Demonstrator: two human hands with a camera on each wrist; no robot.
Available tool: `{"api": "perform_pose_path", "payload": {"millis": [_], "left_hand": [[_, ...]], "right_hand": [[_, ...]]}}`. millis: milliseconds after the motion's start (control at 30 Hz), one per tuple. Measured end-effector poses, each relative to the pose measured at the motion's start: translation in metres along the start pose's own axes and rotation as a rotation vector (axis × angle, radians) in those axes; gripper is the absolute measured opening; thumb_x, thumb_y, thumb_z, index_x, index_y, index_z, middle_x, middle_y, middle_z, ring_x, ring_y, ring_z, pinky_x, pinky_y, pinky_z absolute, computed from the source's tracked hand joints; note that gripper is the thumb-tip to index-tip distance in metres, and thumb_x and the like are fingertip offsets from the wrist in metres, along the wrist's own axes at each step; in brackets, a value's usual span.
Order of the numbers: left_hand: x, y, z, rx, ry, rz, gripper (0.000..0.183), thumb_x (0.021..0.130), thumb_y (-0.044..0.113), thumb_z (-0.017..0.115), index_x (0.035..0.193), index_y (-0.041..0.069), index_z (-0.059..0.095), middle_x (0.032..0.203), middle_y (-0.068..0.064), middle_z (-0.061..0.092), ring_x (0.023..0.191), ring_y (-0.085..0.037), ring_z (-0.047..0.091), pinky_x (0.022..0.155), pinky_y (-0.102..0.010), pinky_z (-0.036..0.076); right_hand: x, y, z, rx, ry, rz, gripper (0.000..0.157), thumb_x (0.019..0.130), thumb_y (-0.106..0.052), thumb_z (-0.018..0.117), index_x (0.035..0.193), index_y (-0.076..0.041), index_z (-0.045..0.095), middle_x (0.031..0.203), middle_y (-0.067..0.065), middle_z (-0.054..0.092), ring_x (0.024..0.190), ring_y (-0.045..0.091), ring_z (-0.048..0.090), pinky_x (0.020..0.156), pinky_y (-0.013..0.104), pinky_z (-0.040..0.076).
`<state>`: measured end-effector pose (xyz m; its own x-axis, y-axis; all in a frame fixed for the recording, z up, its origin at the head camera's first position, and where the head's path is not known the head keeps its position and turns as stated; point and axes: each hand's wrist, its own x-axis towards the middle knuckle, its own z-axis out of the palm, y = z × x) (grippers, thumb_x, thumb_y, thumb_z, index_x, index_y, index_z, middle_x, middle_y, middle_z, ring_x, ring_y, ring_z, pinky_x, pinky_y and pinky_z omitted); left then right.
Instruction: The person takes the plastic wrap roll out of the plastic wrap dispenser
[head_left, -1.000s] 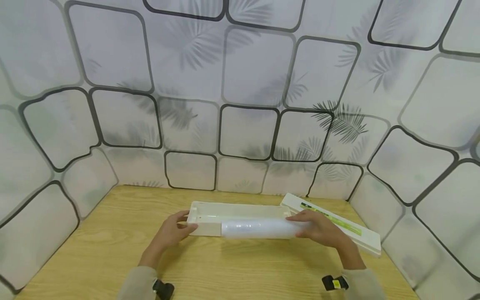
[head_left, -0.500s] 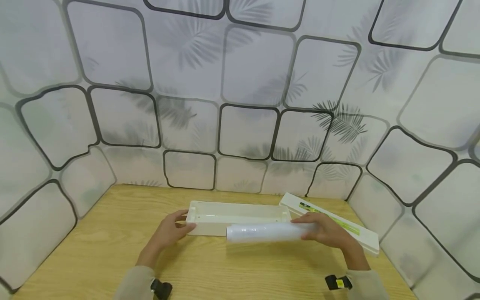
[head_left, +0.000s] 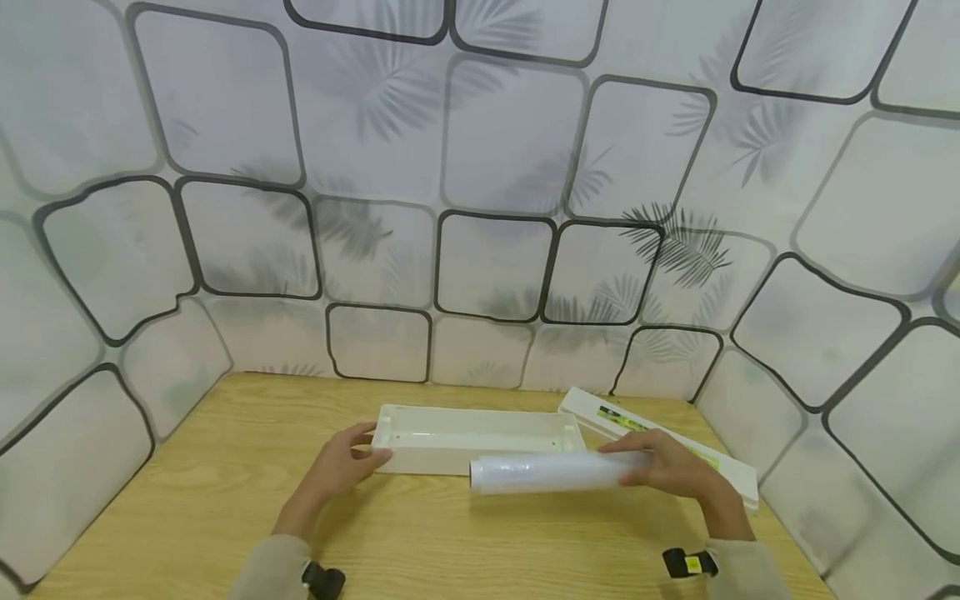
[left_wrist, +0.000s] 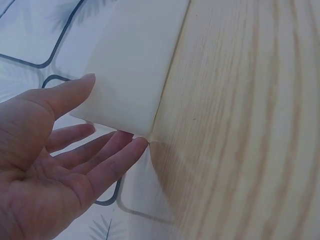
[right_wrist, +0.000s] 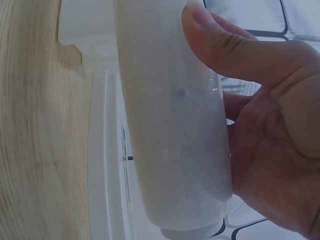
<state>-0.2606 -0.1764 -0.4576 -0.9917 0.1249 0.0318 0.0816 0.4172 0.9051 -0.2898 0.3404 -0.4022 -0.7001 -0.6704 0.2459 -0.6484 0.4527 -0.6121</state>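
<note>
A roll of clear plastic wrap [head_left: 540, 472] hangs level in front of a long white open box [head_left: 480, 462]. My right hand [head_left: 667, 467] grips the roll near its right end; in the right wrist view the thumb lies along one side of the wrap [right_wrist: 175, 115], and the fingers go out of sight behind it. The box stands on the table, and its inside shows no roll. At its left end my left hand [head_left: 341, 462] holds the corner, thumb on the front wall and fingers at the end, as the left wrist view shows on the box [left_wrist: 132, 65].
A long white lid [head_left: 738, 479] with a green label lies slanted on the wooden table [head_left: 420, 542], behind the right hand. Patterned cloth walls [head_left: 495, 350] rise at the back and both sides.
My right hand has drawn the roll away from the box, toward the right and nearer to me. The left hand stays at the box's left end, and box and lid have not moved.
</note>
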Motion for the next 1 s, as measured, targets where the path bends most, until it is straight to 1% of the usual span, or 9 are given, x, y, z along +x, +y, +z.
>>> {"api": "perform_pose_path", "payload": {"millis": [200,333,467,600,700,833,1000], "left_hand": [[0.000,0.000,0.000,0.000,-0.001,0.003,0.068,0.097,0.025,0.073,0.151,-0.004,0.045,0.142,-0.037,0.055,0.118,-0.048,0.066,0.084,-0.045,0.065],[0.000,-0.001,0.001,-0.003,-0.002,-0.001,0.067,0.098,0.024,0.073,0.151,-0.004,0.045,0.143,-0.037,0.054,0.119,-0.049,0.066,0.085,-0.045,0.065],[0.000,-0.002,0.001,-0.008,-0.006,0.000,0.068,0.098,0.025,0.073,0.152,-0.004,0.044,0.143,-0.037,0.054,0.119,-0.049,0.066,0.085,-0.045,0.065],[0.001,-0.001,0.000,-0.005,-0.008,0.001,0.069,0.098,0.026,0.073,0.152,-0.004,0.043,0.143,-0.037,0.054,0.119,-0.048,0.066,0.084,-0.045,0.065],[0.001,-0.002,0.000,-0.003,-0.008,0.004,0.069,0.098,0.026,0.073,0.152,-0.004,0.043,0.143,-0.037,0.054,0.118,-0.048,0.066,0.084,-0.045,0.065],[0.001,-0.002,-0.001,-0.006,-0.006,0.007,0.068,0.098,0.025,0.073,0.152,-0.004,0.044,0.142,-0.037,0.055,0.117,-0.048,0.067,0.084,-0.045,0.065],[0.000,-0.001,-0.001,-0.005,-0.005,0.013,0.066,0.098,0.024,0.073,0.151,-0.004,0.045,0.141,-0.037,0.056,0.116,-0.046,0.068,0.082,-0.044,0.065]], "right_hand": [[-0.008,0.008,-0.005,0.036,-0.031,0.064,0.041,0.087,-0.014,0.082,0.125,-0.001,0.074,0.120,0.024,0.074,0.104,-0.002,0.065,0.081,0.021,0.058],[-0.012,0.014,-0.009,0.062,-0.051,0.096,0.039,0.087,-0.014,0.082,0.124,-0.001,0.074,0.122,0.025,0.073,0.105,-0.001,0.066,0.082,0.022,0.058],[-0.016,0.019,-0.013,0.053,-0.066,0.122,0.038,0.087,-0.016,0.082,0.122,-0.002,0.075,0.122,0.021,0.074,0.107,-0.004,0.066,0.085,0.019,0.057],[-0.021,0.023,-0.015,0.069,-0.077,0.149,0.039,0.086,-0.015,0.083,0.121,-0.001,0.075,0.122,0.017,0.076,0.109,-0.006,0.065,0.087,0.017,0.055],[-0.023,0.027,-0.016,0.070,-0.071,0.134,0.038,0.084,-0.011,0.084,0.120,0.000,0.076,0.120,0.018,0.076,0.108,-0.005,0.066,0.087,0.017,0.055],[-0.025,0.031,-0.015,0.054,-0.058,0.102,0.039,0.082,-0.009,0.085,0.118,0.002,0.076,0.117,0.021,0.076,0.108,-0.004,0.067,0.087,0.016,0.055],[-0.028,0.040,-0.013,0.085,-0.059,0.130,0.039,0.083,-0.010,0.085,0.118,0.004,0.075,0.117,0.022,0.076,0.109,-0.006,0.065,0.087,0.016,0.055]]}}
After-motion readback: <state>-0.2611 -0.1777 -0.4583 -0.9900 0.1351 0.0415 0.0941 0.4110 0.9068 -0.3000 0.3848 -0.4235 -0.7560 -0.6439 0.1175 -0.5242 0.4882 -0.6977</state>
